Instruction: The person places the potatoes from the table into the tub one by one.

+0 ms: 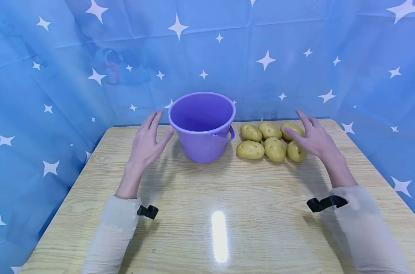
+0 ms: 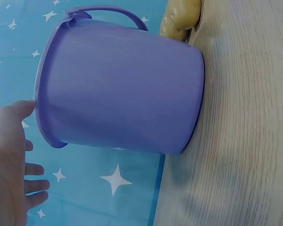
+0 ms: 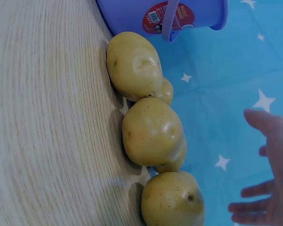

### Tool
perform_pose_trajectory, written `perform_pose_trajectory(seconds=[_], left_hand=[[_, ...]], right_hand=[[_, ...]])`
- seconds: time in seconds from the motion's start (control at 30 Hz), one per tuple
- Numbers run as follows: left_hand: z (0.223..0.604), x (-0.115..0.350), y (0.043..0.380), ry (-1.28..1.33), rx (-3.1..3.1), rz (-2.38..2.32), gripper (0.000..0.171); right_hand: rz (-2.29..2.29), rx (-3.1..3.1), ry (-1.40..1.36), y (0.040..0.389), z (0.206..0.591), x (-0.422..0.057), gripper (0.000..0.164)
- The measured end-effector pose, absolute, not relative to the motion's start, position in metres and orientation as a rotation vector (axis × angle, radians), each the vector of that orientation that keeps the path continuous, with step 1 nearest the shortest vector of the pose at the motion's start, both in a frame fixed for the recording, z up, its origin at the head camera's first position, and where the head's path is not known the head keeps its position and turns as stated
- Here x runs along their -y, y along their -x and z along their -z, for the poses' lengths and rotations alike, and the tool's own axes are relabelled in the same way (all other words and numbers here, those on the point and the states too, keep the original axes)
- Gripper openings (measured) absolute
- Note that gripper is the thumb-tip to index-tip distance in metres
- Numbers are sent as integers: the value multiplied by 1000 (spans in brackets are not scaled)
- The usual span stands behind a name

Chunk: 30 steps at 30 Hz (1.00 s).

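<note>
A purple bucket [image 1: 204, 146] stands upright at the back of the table, its handle [image 1: 224, 137] hanging down on the right side. My left hand [image 1: 148, 140] is just left of the bucket, fingers spread and nothing held; the thumb is right at the rim in the left wrist view. Right of the bucket lie several yellowish potatoes [image 1: 250, 150] in two rows. Above the rightmost ones hovers my right hand [image 1: 315, 137], its fingers extended and holding nothing. In the right wrist view the potatoes [image 3: 153, 132] sit below that hand.
The pale wood-grain table [image 1: 180, 213] ends at the back against a blue curtain [image 1: 214, 53] with white stars. A red label [image 3: 184, 16] shows on the bucket's side. Black straps [image 1: 327, 203] are on both wrists, over light sleeves.
</note>
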<state>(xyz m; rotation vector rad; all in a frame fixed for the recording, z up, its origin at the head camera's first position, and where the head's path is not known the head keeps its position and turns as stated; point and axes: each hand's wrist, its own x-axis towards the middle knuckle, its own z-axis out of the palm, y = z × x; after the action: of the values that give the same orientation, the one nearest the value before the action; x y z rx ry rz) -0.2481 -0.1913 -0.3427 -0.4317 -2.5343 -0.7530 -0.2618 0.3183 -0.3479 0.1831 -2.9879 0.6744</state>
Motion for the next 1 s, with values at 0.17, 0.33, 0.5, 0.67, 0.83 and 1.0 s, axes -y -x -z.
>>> perform_pose_trajectory(seconds=[0.17, 0.33, 0.5, 0.67, 0.83, 1.0], left_hand=[[342, 188, 248, 465, 2511, 771, 74], [343, 185, 247, 505, 2501, 783, 73], [345, 181, 249, 543, 2467, 789, 70], [347, 176, 249, 576, 2441, 817, 64], [350, 173, 251, 618, 2385, 841, 60], [353, 171, 252, 667, 2317, 867, 56]], right_hand=[[-717, 3001, -168, 261, 351, -322, 90], [-729, 3020, -187, 261, 355, -325, 92], [-730, 3016, -212, 261, 361, -329, 94], [-734, 3015, -233, 260, 367, -333, 94], [-769, 2994, -255, 260, 371, -336, 89], [-754, 3000, -290, 259, 375, -339, 82]])
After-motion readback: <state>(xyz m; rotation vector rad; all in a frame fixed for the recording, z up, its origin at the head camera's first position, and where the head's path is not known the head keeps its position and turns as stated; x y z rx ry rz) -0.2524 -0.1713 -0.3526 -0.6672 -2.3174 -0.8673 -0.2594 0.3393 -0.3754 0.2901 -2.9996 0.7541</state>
